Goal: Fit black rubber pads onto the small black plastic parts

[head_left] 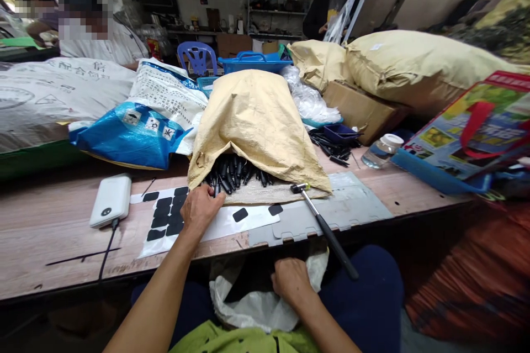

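At the mouth of a tan woven sack (256,121), my left hand (202,208) has its thumb and fingers closed about the end of a black pen-shaped piece (217,187). Many similar black pieces (234,170) spill from the sack's opening. My right hand (291,280) is curled into a fist over an open white bag (248,311) in my lap; its fingertips are hidden, and so is whatever they may hold. A small hammer (327,231) with a black grip lies on the sack's edge, its handle jutting past the table front.
A white power bank (111,201) with a cable and a sheet of black stickers (163,212) lie left. To the right are a clear jar (381,151), more black pieces (331,146), a cardboard box (360,110) and a colourful bag (467,126). Other people sit or stand beyond.
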A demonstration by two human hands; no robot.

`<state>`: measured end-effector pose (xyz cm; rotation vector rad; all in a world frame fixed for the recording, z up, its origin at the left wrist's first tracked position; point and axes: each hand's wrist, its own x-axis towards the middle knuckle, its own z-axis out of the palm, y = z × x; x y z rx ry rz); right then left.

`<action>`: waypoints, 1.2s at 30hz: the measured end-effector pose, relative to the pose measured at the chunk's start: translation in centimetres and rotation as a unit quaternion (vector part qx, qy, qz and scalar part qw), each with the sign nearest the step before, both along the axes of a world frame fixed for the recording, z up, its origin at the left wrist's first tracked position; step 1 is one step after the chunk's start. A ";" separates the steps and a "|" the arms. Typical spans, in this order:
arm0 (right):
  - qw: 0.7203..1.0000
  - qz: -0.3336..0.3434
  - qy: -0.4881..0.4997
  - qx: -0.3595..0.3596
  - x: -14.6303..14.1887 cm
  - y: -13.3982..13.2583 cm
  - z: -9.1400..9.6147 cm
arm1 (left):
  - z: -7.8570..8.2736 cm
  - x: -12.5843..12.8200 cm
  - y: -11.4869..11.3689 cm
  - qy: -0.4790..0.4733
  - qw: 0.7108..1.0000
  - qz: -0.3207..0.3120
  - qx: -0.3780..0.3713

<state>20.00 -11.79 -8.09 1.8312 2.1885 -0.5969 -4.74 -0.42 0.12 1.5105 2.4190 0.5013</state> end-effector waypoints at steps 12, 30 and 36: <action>0.985 0.005 0.164 0.045 1.2 -1.5 4.7 | -0.2 4.5 -3.2 -0.108 0.944 -0.254 0.180; 0.909 -0.143 0.128 0.371 8.6 2.8 8.3 | -2.3 4.8 -1.5 -0.114 0.903 -0.400 0.107; 0.932 -0.151 0.052 0.326 9.6 4.6 6.7 | -2.1 4.7 -1.3 -0.118 0.901 -0.405 0.099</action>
